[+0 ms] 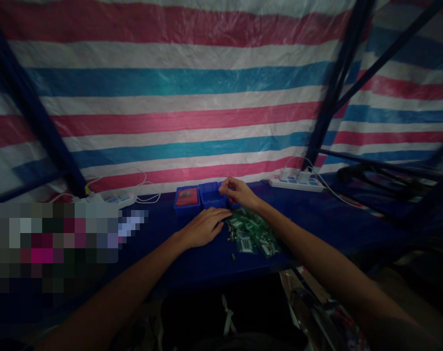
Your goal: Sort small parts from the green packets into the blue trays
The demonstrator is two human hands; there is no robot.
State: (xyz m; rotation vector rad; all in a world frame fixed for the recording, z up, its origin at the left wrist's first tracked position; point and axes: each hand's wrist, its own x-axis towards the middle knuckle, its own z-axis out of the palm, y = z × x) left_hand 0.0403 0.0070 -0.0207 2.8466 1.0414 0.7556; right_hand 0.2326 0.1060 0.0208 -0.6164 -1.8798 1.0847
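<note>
My left hand (204,226) lies palm down on the blue tabletop, fingers stretched out beside a scatter of small metal pieces (231,231). Over the bins, my right hand (239,193) is closed in a pinch; whatever is between its fingertips is too small to make out. Below it is a heap of green-tinted clear plastic packets (248,225) with small parts inside. A blue bin (187,209) at the left holds a red packet (187,197). Next to it stands a second blue bin (211,200), and a third is mostly hidden by my right hand.
White power strips stand at the back right (296,183) and back left (117,198), with loose cables. Dark blue frame posts rise on both sides before a striped plastic sheet (192,117). One small loose piece (233,256) lies near the table's front edge. The left side is pixelated.
</note>
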